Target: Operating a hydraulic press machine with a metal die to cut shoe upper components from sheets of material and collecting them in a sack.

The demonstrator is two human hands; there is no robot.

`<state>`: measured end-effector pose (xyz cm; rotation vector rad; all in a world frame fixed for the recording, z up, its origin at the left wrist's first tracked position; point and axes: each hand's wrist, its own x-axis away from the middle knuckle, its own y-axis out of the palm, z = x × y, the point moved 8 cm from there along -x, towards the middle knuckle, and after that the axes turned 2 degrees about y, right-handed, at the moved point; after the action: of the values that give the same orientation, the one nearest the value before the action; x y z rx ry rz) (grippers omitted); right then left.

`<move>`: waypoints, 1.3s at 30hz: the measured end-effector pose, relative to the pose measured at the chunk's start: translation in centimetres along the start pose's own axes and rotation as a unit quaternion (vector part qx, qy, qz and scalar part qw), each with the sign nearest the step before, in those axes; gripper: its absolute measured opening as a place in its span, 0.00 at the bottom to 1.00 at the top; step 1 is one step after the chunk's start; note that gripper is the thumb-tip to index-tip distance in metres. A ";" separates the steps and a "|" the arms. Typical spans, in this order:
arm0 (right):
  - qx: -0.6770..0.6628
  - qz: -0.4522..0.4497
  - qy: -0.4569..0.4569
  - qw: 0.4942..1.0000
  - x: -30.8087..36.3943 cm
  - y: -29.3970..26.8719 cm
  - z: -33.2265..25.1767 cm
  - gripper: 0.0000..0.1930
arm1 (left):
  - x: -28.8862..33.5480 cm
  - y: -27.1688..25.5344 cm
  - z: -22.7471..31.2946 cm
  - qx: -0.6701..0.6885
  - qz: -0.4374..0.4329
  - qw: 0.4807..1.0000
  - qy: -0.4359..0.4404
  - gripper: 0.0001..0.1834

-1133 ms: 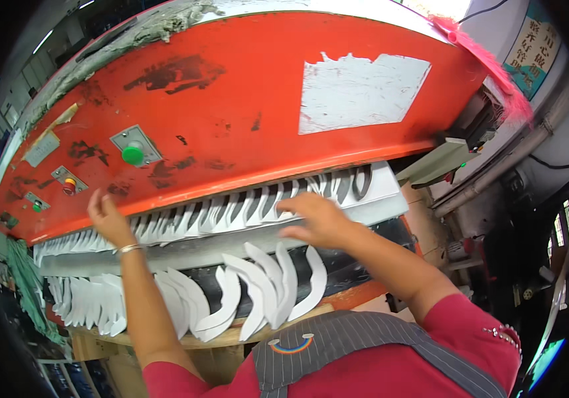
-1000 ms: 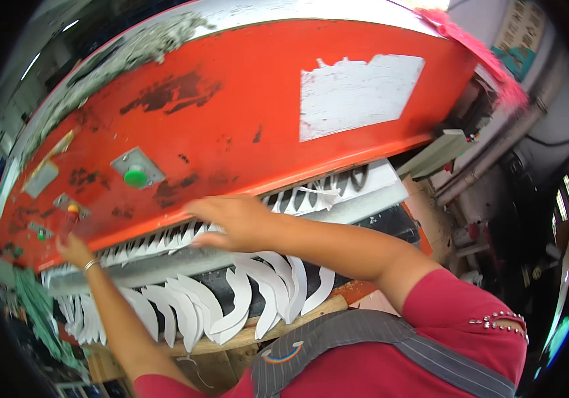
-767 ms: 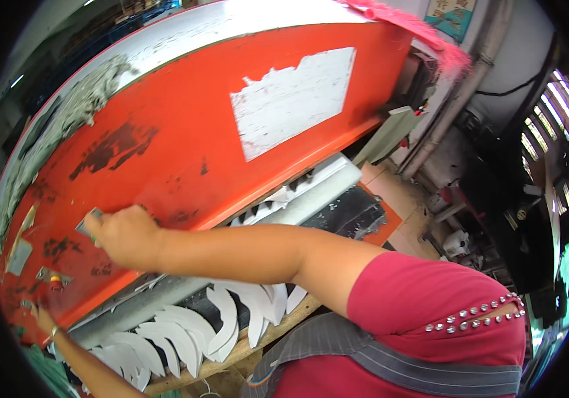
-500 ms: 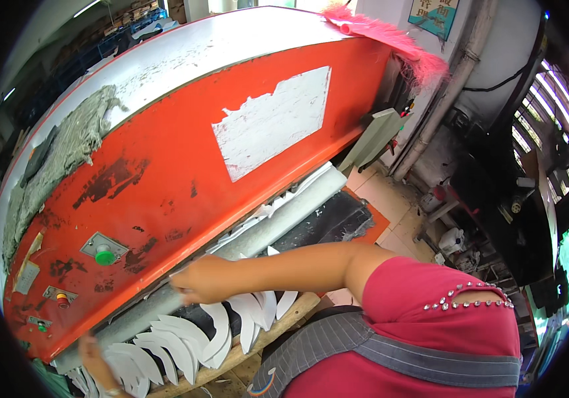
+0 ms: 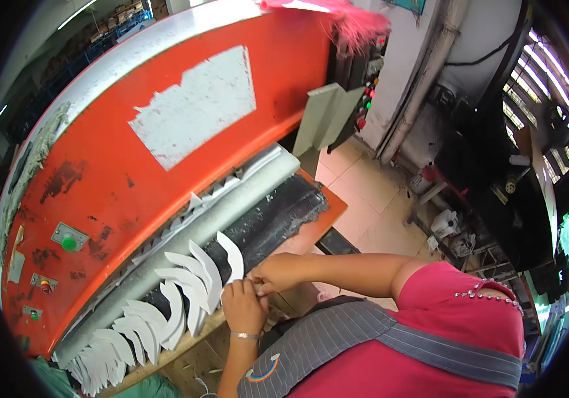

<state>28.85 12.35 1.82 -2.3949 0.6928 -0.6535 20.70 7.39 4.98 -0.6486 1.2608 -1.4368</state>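
Along the front ledge of a red machine lies a row of white curved strips [image 5: 140, 325], fanned and overlapping. The rightmost curved strip [image 5: 233, 255] stands a little apart from the others. At its lower end my left hand [image 5: 243, 308], with a bracelet at the wrist, is closed with its fingertips against the strip. Touching it from the right, my right hand [image 5: 279, 273] is closed in a pinch. Whatever lies between those right fingertips is hidden. Behind the strips runs a pale grey roller [image 5: 231, 192], over a dark bed [image 5: 264, 215].
The red machine front [image 5: 108, 166] rises behind the roller, with a green button [image 5: 68, 243] and a red knob [image 5: 46, 286] at left. A wooden edge [image 5: 195, 335] borders the ledge. Grey-green plates [image 5: 324, 119] jut out at the right end, above tiled floor [image 5: 364, 179].
My left hand has come from the machine's left end to the rightmost strip. My right hand has drawn back from the roller to meet it. The view has shifted right.
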 end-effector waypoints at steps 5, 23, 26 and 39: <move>-0.012 0.016 -0.038 0.999 1.2 0.8 1.2 0.20 | 1.1 2.0 0.2 -0.053 0.029 0.995 -0.075 0.17; 0.060 0.267 0.265 0.924 -3.4 -16.4 15.0 0.22 | 4.5 0.5 3.3 0.111 -0.169 0.976 -0.079 0.14; 0.022 0.268 0.231 0.935 -4.1 -16.1 15.8 0.21 | -1.4 -1.6 3.8 0.173 -0.047 0.984 -0.022 0.14; -0.049 0.400 0.135 0.905 0.1 -16.3 18.2 0.20 | -14.2 10.2 2.5 0.083 0.011 0.994 -0.064 0.23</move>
<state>44.79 30.62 -1.22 -1.8464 1.7235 -0.5857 30.54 20.96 -0.37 -0.6031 1.0345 -1.4406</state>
